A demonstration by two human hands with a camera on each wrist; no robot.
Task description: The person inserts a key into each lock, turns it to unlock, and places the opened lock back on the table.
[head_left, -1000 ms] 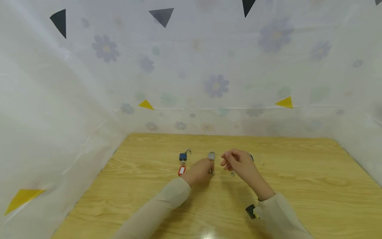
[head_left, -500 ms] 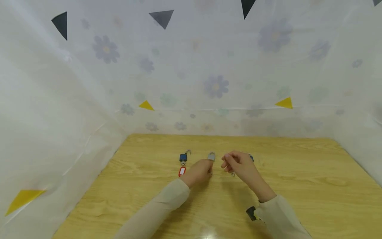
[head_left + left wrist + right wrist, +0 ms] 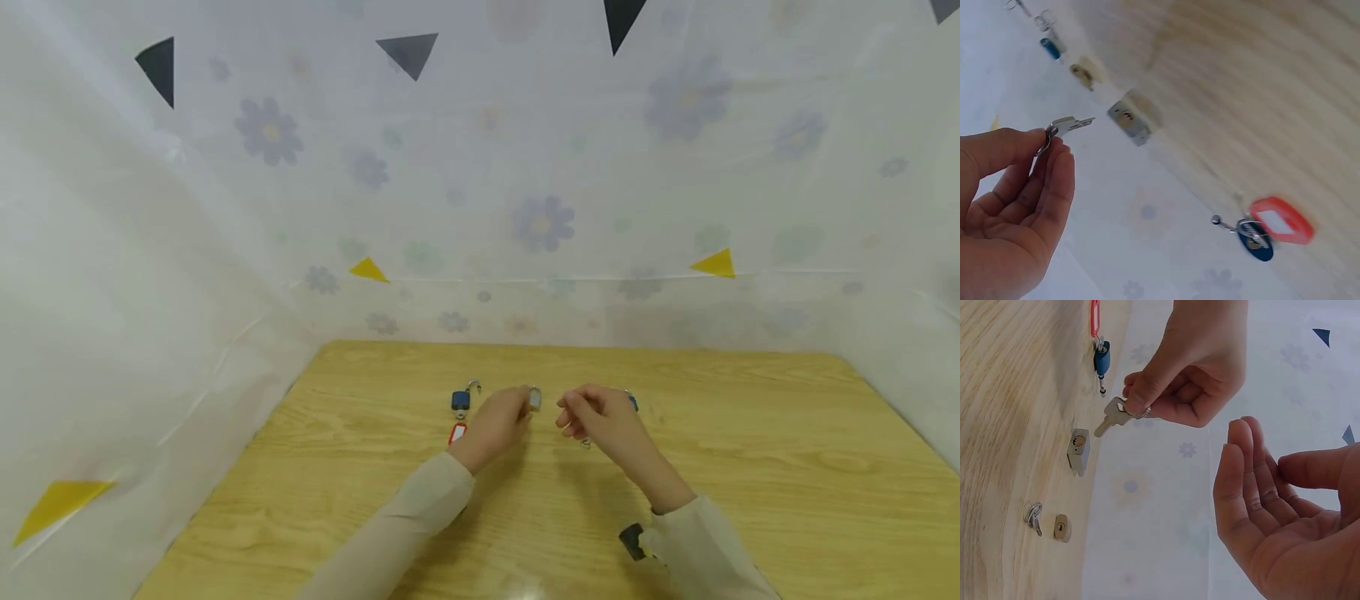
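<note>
My left hand (image 3: 521,408) pinches a silver key (image 3: 1071,124) by its ring, with the blade pointing at a small silver padlock (image 3: 534,398) on the wooden table (image 3: 750,467). The right wrist view shows the key (image 3: 1109,420) hovering just above that padlock (image 3: 1077,450), apart from it. My right hand (image 3: 570,412) hangs beside it with loosely curled fingers. Its palm (image 3: 1272,519) is bare.
A blue padlock (image 3: 461,400) with a red key tag (image 3: 457,433) lies left of my left hand. A brass padlock (image 3: 1061,528) and a loose key ring (image 3: 1034,517) lie near my right hand. White flowered sheets wall in the table.
My left hand has moved forward and up with the key, closer to the silver padlock. The right hand has hardly moved.
</note>
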